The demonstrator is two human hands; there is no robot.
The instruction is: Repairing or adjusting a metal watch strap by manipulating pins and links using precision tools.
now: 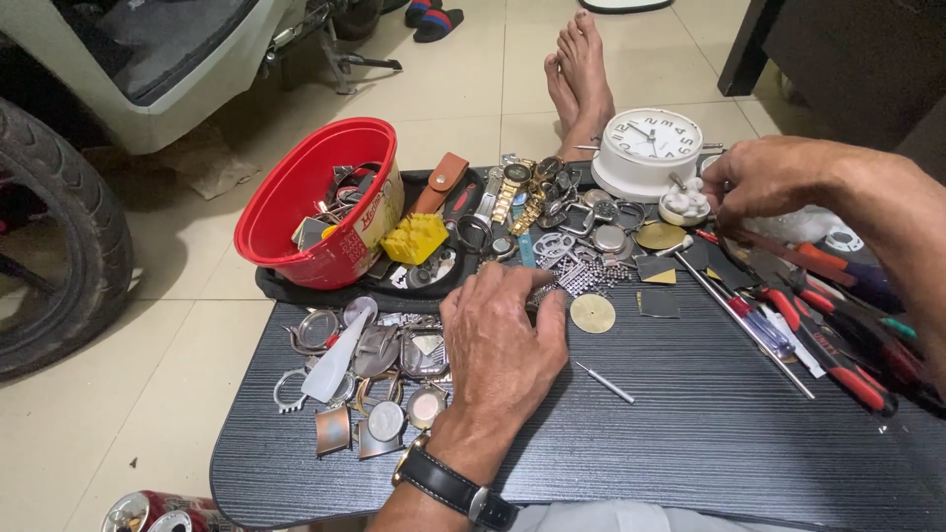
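Left hand palm-down, fingers curled over a metal watch band, right hand fingertips pinched beside small white dish, grip contents unclear

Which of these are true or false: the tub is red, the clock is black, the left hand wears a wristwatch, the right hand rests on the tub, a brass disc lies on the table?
1. The tub is red. True.
2. The clock is black. False: it is white and round.
3. The left hand wears a wristwatch. True.
4. The right hand rests on the tub. False: it is far from it, by the small white dish next to the clock.
5. A brass disc lies on the table. True.
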